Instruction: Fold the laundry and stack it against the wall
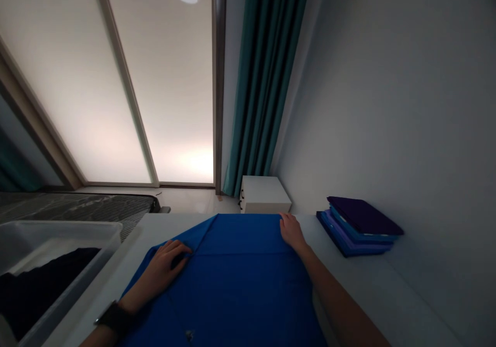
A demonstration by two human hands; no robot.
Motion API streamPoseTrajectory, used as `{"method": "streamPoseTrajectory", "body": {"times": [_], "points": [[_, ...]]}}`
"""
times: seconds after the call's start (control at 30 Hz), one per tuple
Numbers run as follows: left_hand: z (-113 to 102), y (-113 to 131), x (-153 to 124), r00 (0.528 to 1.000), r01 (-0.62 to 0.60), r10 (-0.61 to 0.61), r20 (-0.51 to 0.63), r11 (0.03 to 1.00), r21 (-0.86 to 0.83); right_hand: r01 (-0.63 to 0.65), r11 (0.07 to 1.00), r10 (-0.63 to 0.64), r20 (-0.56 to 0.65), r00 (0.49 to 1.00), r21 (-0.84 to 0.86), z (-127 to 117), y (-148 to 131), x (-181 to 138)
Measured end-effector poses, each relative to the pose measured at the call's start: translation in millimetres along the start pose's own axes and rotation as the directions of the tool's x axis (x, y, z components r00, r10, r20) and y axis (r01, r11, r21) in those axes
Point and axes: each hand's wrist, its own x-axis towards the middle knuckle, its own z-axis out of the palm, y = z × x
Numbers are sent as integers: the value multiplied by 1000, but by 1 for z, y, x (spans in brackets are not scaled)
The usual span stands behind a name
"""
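Note:
A blue garment [248, 285] lies spread over the white table in front of me, with a fold line running across its far part and a diagonal fold at its far left. A small mark shows near its lower edge. My left hand [166, 262], with a dark watch on the wrist, rests on the garment's left side, fingers stretched over the cloth and the thumb apart. At the far right corner, my right hand [291, 231] has its fingers bent over the garment's edge; the fingertips are partly hidden.
Folded dark purple, blue and violet cloths [360, 228] form a stack on the table [368, 285] at right, near the wall. A translucent bin [112, 233] holding dark cloth [50, 280] stands at left. Beyond the table are a white cabinet [265, 189] and teal curtain [267, 89].

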Motion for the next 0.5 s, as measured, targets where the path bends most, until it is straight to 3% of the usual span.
{"method": "streamPoseTrajectory", "body": {"times": [0.2,0.5], "points": [[2,-7,3,1000,-15,15,-17,1000,-1,-131,991,130,-50,990,-12,4,34,19],[2,-9,3,998,-37,37,-47,999,-6,-101,995,101,-41,994,20,11,40,32]]}}
